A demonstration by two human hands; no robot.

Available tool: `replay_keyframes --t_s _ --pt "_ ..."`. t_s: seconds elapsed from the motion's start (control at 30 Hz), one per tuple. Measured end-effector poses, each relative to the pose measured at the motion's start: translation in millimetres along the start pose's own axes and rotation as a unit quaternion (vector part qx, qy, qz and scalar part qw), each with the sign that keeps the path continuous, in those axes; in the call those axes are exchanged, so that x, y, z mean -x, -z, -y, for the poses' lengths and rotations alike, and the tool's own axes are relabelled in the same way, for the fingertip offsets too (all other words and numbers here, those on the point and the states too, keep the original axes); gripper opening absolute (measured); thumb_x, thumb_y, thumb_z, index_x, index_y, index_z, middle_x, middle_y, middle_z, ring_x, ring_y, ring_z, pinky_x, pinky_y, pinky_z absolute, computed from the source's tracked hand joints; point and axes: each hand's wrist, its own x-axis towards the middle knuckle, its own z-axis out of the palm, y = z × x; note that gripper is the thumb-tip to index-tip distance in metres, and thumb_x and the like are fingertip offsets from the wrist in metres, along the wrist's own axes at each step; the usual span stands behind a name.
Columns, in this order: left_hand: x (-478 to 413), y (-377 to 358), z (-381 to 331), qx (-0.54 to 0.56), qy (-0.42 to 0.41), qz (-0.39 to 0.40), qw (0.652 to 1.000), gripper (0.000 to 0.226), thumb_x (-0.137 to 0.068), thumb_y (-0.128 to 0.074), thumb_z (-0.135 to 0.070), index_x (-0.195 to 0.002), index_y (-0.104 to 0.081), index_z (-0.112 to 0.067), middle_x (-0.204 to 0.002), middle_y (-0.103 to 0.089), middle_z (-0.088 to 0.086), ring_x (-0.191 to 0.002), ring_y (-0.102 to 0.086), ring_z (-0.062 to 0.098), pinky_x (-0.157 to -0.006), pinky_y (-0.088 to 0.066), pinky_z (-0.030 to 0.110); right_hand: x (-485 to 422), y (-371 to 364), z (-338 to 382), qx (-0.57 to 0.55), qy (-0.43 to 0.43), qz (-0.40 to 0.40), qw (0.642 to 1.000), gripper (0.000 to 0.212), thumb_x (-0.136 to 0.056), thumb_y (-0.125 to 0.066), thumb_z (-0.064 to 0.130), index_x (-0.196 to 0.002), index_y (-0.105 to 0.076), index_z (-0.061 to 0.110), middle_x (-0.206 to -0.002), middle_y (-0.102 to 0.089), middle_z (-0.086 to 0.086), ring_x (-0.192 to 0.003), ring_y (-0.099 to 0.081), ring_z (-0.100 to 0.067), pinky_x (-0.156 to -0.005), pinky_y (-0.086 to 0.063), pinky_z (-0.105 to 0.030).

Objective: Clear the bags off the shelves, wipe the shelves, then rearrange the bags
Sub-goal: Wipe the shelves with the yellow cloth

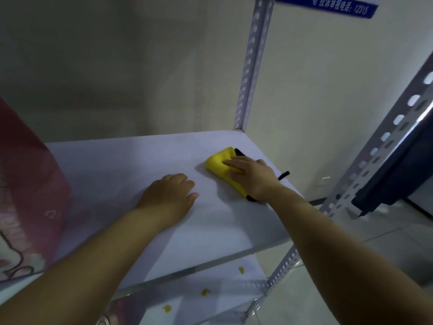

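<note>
A pale white shelf board [121, 165] fills the middle of the view. On its right part lies a yellow cloth [219, 166] with black trim, and my right hand [253, 178] presses flat on it, fingers over the cloth. My left hand [167, 198] rests palm down on the bare board just left of the cloth, fingers curled a little, holding nothing. A pink bag [25, 184] with a cartoon print stands at the shelf's left end.
Perforated metal uprights rise at the back right corner [254, 64] and the front right [365, 170]. A lower shelf [199, 299] shows several yellow spots. A dark blue object [396, 172] hangs right of the rack. A tiled floor [351, 266] lies beyond.
</note>
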Motion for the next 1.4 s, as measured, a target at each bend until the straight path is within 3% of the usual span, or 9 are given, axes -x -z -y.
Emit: replay_keyframes --t_s 0.1,0.2,0.37,0.53,0.8,0.97,1.13,1.27,1.4 --pt "16 12 1 -0.007 0.005 0.034 0.999 0.030 -0.094 -0.039 -0.043 -0.098 -0.053 -0.017 -0.116 -0.050 0.003 -0.103 -0.049 0.025 -0.083 -0.042 0.034 11 6 -10 0.054 -0.120 -0.039 0.991 0.041 -0.094 -0.034 0.051 -0.134 -0.039 0.045 -0.148 -0.033 0.010 -0.116 -0.041 -0.036 -0.098 -0.034 -0.040" --pt "40 18 4 -0.015 -0.003 0.021 1.000 0.028 -0.092 -0.042 -0.046 -0.080 -0.045 -0.021 -0.103 -0.050 0.001 -0.093 -0.050 0.023 -0.072 -0.039 0.030 21 0 8 0.065 -0.170 -0.075 0.981 0.038 -0.094 -0.035 0.045 -0.129 -0.044 0.036 -0.141 -0.040 0.006 -0.111 -0.041 -0.039 -0.093 -0.031 -0.042" --pt "73 14 10 0.024 -0.036 -0.033 0.998 0.032 -0.091 -0.047 -0.042 -0.108 -0.064 -0.020 -0.113 -0.058 -0.002 -0.099 -0.053 0.023 -0.083 -0.045 0.034 52 -9 47 0.061 -0.118 -0.051 0.990 0.037 -0.093 -0.034 0.049 -0.129 -0.043 0.041 -0.144 -0.036 0.009 -0.112 -0.038 -0.037 -0.092 -0.029 -0.044" --pt "97 13 13 0.044 -0.065 -0.065 0.995 0.030 -0.090 -0.054 -0.034 -0.106 -0.067 -0.013 -0.109 -0.062 0.007 -0.098 -0.055 0.032 -0.082 -0.046 0.039 100 -12 78 0.021 -0.017 -0.040 0.999 0.037 -0.093 -0.041 0.048 -0.130 -0.043 0.048 -0.147 -0.034 0.016 -0.116 -0.039 -0.029 -0.094 -0.031 -0.037" --pt "134 13 19 0.082 -0.096 -0.093 0.988 0.027 -0.088 -0.056 -0.033 -0.100 -0.068 -0.012 -0.104 -0.063 0.006 -0.096 -0.055 0.030 -0.081 -0.047 0.039 136 -5 94 0.018 -0.054 -0.028 0.998 0.040 -0.094 -0.041 0.048 -0.134 -0.040 0.045 -0.150 -0.030 0.015 -0.124 -0.036 -0.030 -0.101 -0.030 -0.042" --pt "160 18 26 0.097 -0.087 -0.101 0.986 0.026 -0.090 -0.050 -0.038 -0.099 -0.065 -0.019 -0.097 -0.059 0.000 -0.093 -0.053 0.023 -0.076 -0.045 0.036 139 -8 103 0.073 -0.103 -0.008 0.992 0.052 -0.086 -0.046 0.057 -0.135 -0.030 0.050 -0.154 -0.020 0.002 -0.125 -0.034 -0.040 -0.104 -0.025 -0.050" --pt "193 24 33 0.075 -0.052 -0.102 0.991 0.028 -0.091 -0.047 -0.042 -0.104 -0.063 -0.022 -0.101 -0.059 -0.004 -0.094 -0.053 0.018 -0.077 -0.046 0.035 138 -9 115 0.110 -0.120 -0.043 0.986 0.046 -0.090 -0.046 0.049 -0.135 -0.039 0.043 -0.123 -0.050 -0.015 -0.103 -0.049 -0.042 -0.093 -0.038 -0.048" --pt "218 31 35 0.070 -0.008 -0.110 0.991 0.029 -0.091 -0.046 -0.042 -0.104 -0.064 -0.023 -0.103 -0.060 -0.005 -0.096 -0.055 0.017 -0.077 -0.048 0.037 147 -9 127 0.081 -0.076 -0.068 0.991 0.042 -0.090 -0.050 0.038 -0.131 -0.046 0.035 -0.104 -0.054 -0.016 -0.088 -0.054 -0.040 -0.080 -0.046 -0.042" --pt "247 39 36 0.084 0.047 -0.119 0.988 0.029 -0.091 -0.049 -0.041 -0.107 -0.064 -0.023 -0.107 -0.061 -0.006 -0.101 -0.054 0.016 -0.083 -0.046 0.035 165 -11 148 -0.008 0.011 -0.047 0.999 0.041 -0.087 -0.055 0.039 -0.128 -0.049 0.037 -0.100 -0.056 -0.011 -0.087 -0.056 -0.035 -0.074 -0.045 -0.036"
